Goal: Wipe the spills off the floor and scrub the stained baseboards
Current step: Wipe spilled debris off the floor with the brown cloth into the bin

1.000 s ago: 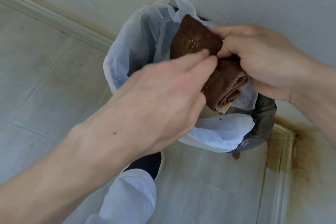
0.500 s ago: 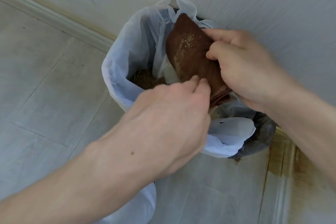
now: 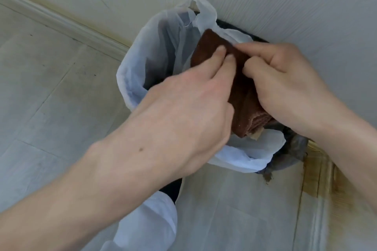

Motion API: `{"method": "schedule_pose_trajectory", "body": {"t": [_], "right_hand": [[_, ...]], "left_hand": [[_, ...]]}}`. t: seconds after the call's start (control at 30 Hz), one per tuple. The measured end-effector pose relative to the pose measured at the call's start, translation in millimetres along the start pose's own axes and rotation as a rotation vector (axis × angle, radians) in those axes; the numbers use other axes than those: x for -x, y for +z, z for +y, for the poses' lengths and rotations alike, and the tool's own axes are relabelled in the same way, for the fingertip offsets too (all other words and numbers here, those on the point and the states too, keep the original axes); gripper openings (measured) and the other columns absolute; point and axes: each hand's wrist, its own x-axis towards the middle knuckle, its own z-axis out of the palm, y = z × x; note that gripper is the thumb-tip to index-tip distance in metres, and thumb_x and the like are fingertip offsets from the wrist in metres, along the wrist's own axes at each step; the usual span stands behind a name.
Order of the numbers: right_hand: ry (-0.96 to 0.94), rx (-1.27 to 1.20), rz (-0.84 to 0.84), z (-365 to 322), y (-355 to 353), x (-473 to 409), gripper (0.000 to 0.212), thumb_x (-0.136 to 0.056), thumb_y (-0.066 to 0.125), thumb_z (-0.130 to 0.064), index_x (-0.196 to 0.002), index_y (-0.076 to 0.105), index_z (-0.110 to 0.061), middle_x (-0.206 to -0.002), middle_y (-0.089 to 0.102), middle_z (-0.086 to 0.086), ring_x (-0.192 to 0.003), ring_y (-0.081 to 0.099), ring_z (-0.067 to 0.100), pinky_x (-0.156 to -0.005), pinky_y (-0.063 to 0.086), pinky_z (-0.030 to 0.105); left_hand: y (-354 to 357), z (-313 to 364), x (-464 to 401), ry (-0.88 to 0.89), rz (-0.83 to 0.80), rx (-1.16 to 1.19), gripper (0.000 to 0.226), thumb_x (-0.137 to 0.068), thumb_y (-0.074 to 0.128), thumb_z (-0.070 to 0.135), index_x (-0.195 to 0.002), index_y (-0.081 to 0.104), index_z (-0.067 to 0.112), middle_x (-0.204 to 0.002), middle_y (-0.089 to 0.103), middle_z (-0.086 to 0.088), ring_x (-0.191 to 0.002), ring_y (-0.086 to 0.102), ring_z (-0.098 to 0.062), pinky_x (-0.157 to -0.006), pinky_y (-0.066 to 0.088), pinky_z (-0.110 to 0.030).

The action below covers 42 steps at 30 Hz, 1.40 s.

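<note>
Head view: two hands work over a bin by the wall.
Cloth: the brown cloth (image 3: 242, 91) is folded and held above the white bin bag (image 3: 142, 63).
Right hand: the right hand (image 3: 285, 87) has its fingers curled around the cloth, gripping it.
Left hand: the left hand (image 3: 183, 116) has straight fingers pressed flat on the cloth, as if brushing it.
Stains: the baseboard (image 3: 318, 181) at the right is brown and yellow, and a dark spot (image 3: 268, 177) sits on the floor (image 3: 51, 91) next to the bin.
Could go wrong: crumbs might miss the bag and dirty the floor if the cloth tips past the edge.
Also: the cloth might drop into the bin if the grip gets loose.
</note>
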Motion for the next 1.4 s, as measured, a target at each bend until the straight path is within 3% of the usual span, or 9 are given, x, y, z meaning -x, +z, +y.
{"method": "schedule_pose_trajectory", "body": {"t": [0.27, 0.37, 0.57, 0.73, 0.87, 1.0, 1.1, 1.23, 1.4], "right_hand": [[0.012, 0.064, -0.017, -4, -1, 7, 0.040, -0.100, 0.044, -0.014, -0.107, 0.076, -0.037, -0.086, 0.077, -0.004, -0.078, 0.071, 0.011, -0.074, 0.058, 0.039], [0.025, 0.069, 0.022, -6, -3, 7, 0.044, -0.099, 0.045, -0.014, -0.094, 0.070, -0.049, -0.085, 0.076, -0.008, -0.075, 0.069, 0.007, -0.068, 0.055, 0.030], [-0.018, 0.011, 0.088, -8, -6, 11, 0.046, -0.097, 0.045, -0.009, -0.090, 0.071, -0.045, -0.078, 0.074, -0.017, -0.065, 0.064, 0.000, -0.058, 0.048, 0.021], [-0.011, -0.094, 0.188, -4, -5, 4, 0.049, -0.095, 0.043, -0.009, -0.087, 0.078, -0.042, -0.093, 0.074, 0.016, -0.078, 0.070, 0.030, -0.069, 0.055, 0.051], [-0.029, -0.108, 0.228, -6, -5, -1, 0.049, -0.094, 0.042, -0.010, -0.085, 0.079, -0.041, -0.097, 0.071, 0.025, -0.084, 0.067, 0.041, -0.065, 0.054, 0.052], [-0.032, -0.143, 0.238, -3, -4, -5, 0.045, -0.094, 0.042, -0.009, -0.088, 0.080, -0.033, -0.089, 0.071, 0.022, -0.067, 0.061, 0.021, -0.057, 0.047, 0.038], [-0.023, -0.170, 0.253, -4, -4, -4, 0.045, -0.093, 0.042, -0.009, -0.090, 0.081, -0.031, -0.076, 0.068, 0.021, -0.065, 0.057, 0.019, -0.057, 0.042, 0.035], [-0.033, -0.096, 0.266, -4, 0, -7, 0.041, -0.093, 0.041, -0.008, -0.094, 0.080, -0.023, -0.088, 0.071, 0.023, -0.066, 0.062, 0.027, -0.058, 0.050, 0.046], [-0.070, -0.073, 0.253, -6, 4, -6, 0.043, -0.093, 0.040, -0.008, -0.103, 0.079, -0.023, -0.087, 0.074, 0.014, -0.072, 0.066, 0.026, -0.064, 0.053, 0.043]], "left_hand": [[14, -5, 7, 0.025, -0.067, -0.082, 0.062, -0.094, 0.031, 0.023, -0.155, 0.036, 0.012, -0.165, 0.034, -0.008, -0.130, 0.056, -0.033, -0.093, 0.057, -0.047], [11, -14, 4, -0.156, -0.111, -0.105, 0.027, -0.096, 0.041, 0.014, -0.121, 0.051, 0.017, -0.133, 0.059, -0.007, -0.098, 0.060, -0.033, -0.080, 0.053, -0.042], [12, -9, 9, -0.053, -0.138, -0.104, 0.055, -0.095, 0.032, 0.017, -0.149, 0.043, 0.017, -0.161, 0.037, -0.005, -0.132, 0.054, -0.033, -0.096, 0.053, -0.040], [0, -12, 20, 0.093, -0.021, -0.024, 0.062, -0.095, 0.026, 0.022, -0.154, 0.043, 0.015, -0.165, 0.036, -0.002, -0.135, 0.054, -0.027, -0.105, 0.053, -0.046], [1, -16, 22, -0.097, -0.155, -0.101, 0.044, -0.099, 0.022, 0.031, -0.122, 0.060, 0.027, -0.115, 0.066, 0.002, -0.100, 0.063, -0.025, -0.086, 0.055, -0.047], [-4, -4, 25, -0.009, -0.096, -0.003, 0.057, -0.094, 0.015, 0.036, -0.135, 0.055, 0.028, -0.142, 0.059, 0.006, -0.121, 0.061, -0.025, -0.098, 0.054, -0.044], [1, 0, 31, -0.127, -0.113, 0.049, 0.031, -0.098, 0.021, 0.034, -0.087, 0.049, 0.028, -0.086, 0.057, 0.005, -0.076, 0.056, -0.022, -0.075, 0.054, -0.045], [-8, 11, 29, -0.047, -0.100, 0.153, 0.058, -0.091, 0.018, 0.037, -0.127, 0.062, 0.024, -0.134, 0.065, 0.002, -0.104, 0.065, -0.022, -0.086, 0.057, -0.041], [-8, 6, 28, -0.107, -0.028, 0.130, 0.046, -0.090, 0.023, 0.034, -0.099, 0.066, 0.019, -0.093, 0.070, -0.004, -0.082, 0.066, -0.033, -0.071, 0.056, -0.049]]}}
